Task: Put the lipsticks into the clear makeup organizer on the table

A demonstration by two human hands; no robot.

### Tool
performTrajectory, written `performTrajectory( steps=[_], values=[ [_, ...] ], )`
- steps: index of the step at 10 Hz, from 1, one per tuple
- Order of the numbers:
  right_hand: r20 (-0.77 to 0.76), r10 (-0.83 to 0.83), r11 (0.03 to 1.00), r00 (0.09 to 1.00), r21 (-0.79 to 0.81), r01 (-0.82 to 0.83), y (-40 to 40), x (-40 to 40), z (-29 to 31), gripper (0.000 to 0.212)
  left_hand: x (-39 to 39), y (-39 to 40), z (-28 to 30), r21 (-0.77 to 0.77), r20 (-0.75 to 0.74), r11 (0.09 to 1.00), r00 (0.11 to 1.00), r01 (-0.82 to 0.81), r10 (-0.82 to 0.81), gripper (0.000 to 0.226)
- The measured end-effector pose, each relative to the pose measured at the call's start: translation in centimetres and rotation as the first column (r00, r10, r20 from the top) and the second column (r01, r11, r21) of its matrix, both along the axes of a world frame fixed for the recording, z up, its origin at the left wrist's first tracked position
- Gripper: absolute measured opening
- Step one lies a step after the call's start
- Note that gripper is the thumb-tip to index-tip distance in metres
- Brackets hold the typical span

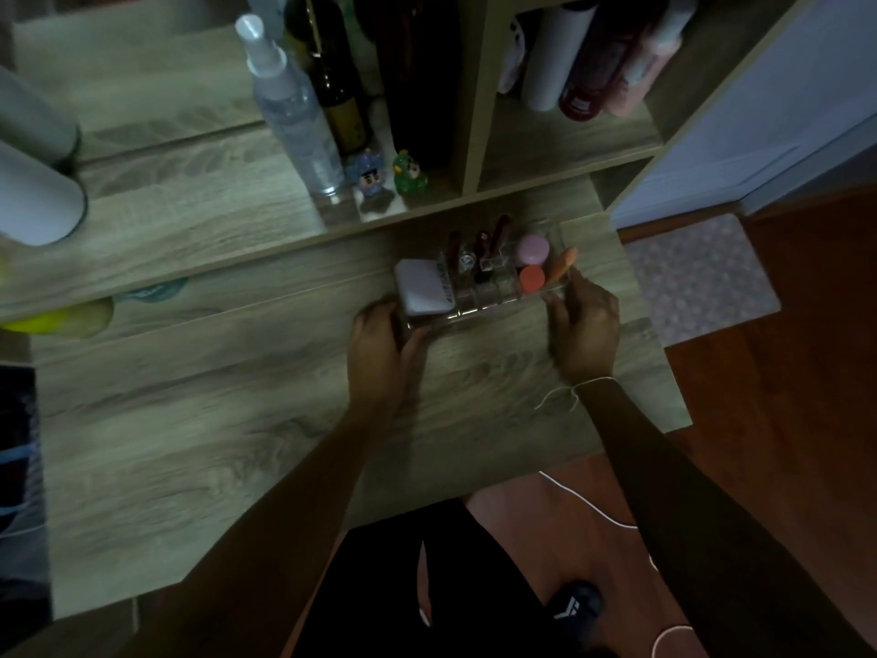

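Observation:
The clear makeup organizer (479, 306) rests on the wooden table (237, 444), toward its far right. Several dark red lipsticks (484, 244) stand upright in its middle slots. A white compact (424, 287) lies in its left section, with a pink round jar (532, 249), a coral-capped pot (531, 278) and an orange tube (562, 264) on its right. My left hand (379, 349) grips the organizer's left end. At the right end, my right hand (586, 325) holds it with fingers on the near corner.
A raised shelf behind holds a clear spray bottle (294, 111), a dark glass bottle (332, 78) and two small figurines (389, 175). More bottles (593, 54) stand in a cubby on the right. A white cylinder (33, 197) is at far left. The table's right edge drops to a floor mat (697, 277).

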State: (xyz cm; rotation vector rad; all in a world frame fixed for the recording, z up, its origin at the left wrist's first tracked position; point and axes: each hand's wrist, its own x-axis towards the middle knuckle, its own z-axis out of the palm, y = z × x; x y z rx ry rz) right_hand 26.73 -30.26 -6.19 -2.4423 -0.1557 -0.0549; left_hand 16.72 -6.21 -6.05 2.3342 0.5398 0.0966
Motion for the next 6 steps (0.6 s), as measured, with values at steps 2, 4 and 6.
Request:
performTrajectory(
  steps=[2,4,6],
  values=[
    [-0.056,-0.059,0.997,0.997,0.042,0.061,0.9,-1.4,-0.2,0.047,-0.3,-0.4,-0.3,-0.004,0.032,1.0,0.999,0.003,-0.003,0.049],
    [-0.068,-0.072,0.971,0.995,-0.234,0.054,1.8,-3.7,-2.3,0.056,-1.6,-0.9,-1.5,0.16,-0.068,0.971,0.984,0.176,-0.167,0.058],
    [-0.027,-0.071,0.958,0.997,-0.282,0.06,1.6,-4.4,-2.5,0.057,-3.8,-0.9,-2.0,0.258,-0.153,0.935,0.966,0.242,-0.207,0.059]
  ],
)
